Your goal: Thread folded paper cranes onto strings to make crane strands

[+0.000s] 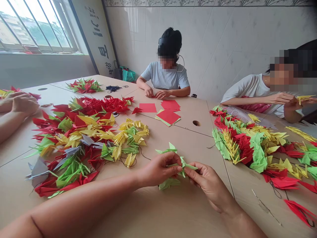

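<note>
Between my two hands, above the near part of the table, is a folded light green paper piece [183, 167]. My left hand [162, 168] pinches its left side, and the fingers of my right hand [204, 180] close on its right side. Other green folded pieces [169, 183] lie behind and below my left hand, partly hidden by it. A large heap of red, yellow, green and grey folded paper [81, 132] spreads over the table to the left of my hands.
Strings of folded paper [257, 145] and a thin needle-like tool [266, 207] lie at the right. Red square sheets [168, 117] lie ahead, before a person [164, 76]. Another person sits right; someone's hands [23, 105] rest far left. The table [188, 142] has round holes.
</note>
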`<state>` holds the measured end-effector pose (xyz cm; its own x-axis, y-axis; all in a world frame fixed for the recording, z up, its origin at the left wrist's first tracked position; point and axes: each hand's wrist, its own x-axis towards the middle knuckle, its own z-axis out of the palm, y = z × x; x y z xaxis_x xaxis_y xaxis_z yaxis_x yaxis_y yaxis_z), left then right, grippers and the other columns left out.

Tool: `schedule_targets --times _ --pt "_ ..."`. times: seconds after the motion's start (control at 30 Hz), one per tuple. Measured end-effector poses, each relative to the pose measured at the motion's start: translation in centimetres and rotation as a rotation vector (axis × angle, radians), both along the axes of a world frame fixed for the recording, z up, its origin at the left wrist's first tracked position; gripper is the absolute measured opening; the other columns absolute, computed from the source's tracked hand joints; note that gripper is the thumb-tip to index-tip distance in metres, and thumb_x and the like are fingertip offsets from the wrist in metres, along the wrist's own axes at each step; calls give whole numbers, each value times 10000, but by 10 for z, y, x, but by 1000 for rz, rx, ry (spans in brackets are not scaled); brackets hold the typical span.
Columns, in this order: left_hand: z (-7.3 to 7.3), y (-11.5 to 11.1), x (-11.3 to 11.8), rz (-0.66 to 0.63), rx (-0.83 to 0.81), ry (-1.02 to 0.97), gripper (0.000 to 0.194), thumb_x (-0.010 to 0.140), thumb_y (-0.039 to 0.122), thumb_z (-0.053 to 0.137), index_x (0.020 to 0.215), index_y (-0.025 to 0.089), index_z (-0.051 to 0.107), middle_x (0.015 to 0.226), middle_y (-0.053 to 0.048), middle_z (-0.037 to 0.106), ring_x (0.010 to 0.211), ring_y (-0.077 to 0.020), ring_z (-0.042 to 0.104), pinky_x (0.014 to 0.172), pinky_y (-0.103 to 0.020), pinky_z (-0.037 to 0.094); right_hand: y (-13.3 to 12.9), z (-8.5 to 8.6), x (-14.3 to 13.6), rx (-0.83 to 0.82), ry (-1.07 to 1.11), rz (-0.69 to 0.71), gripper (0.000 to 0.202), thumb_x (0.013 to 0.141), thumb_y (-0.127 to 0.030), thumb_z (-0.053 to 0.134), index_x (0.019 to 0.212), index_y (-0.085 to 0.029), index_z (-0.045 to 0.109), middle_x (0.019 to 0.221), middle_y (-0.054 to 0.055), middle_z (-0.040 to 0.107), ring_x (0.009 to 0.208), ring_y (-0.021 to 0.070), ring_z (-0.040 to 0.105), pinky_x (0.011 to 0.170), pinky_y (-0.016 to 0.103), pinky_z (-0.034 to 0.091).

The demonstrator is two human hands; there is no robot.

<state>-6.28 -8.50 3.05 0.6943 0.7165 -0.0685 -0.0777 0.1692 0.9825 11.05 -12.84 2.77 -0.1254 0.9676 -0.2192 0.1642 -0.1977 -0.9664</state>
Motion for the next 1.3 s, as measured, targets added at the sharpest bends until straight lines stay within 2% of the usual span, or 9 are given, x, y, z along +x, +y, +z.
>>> schedule_targets --times 0.13,0.3,0.63,0.8,1.07,1.2,1.3 --pt "1 0 0 -22 -34 -14 274 738 378 620 791 139 498 713 7 517 641 -83 498 613 -233 443 0 -1 0 -13 -29 18 332 761 -478 582 716 -150 610 593 -28 432 561 100 348 501 217 277" --pt "2 -1 2 18 -76 -38 251 735 346 632 775 141 493 663 30 488 596 -68 478 588 -220 428 0 1 -1 10 -59 6 325 764 -474 580 688 -158 588 562 -41 390 543 100 323 499 224 261" --pt "-2 2 0 20 -93 -62 255 733 352 634 804 140 510 719 18 501 649 -84 510 633 -243 436 1 -1 1 -26 -7 -2 316 750 -469 602 690 -159 586 551 -54 374 537 93 308 501 222 252" --pt "1 4 -1 -13 -135 -53 287 675 299 696 827 144 508 753 20 525 609 -66 506 596 -220 412 1 1 1 -21 1 -10 327 731 -478 616 672 -158 588 552 -51 374 530 95 300 493 228 244" --pt "5 3 1 42 -209 -61 319 617 255 732 767 149 471 684 37 535 560 -67 517 582 -222 426 1 1 0 -26 8 -33 281 731 -426 631 666 -156 585 557 -49 373 527 90 298 490 223 244" --pt "3 4 1 51 -148 -11 246 683 269 665 782 152 472 668 32 526 574 -72 514 582 -218 416 1 1 1 -33 30 -46 298 727 -446 631 662 -160 577 558 -50 377 517 87 306 486 223 251" --pt "0 2 0 107 44 95 134 753 230 548 841 165 472 667 30 508 585 -78 492 561 -211 397 3 -2 3 -64 68 -94 323 703 -467 647 634 -167 548 529 -58 374 493 82 305 458 220 229"
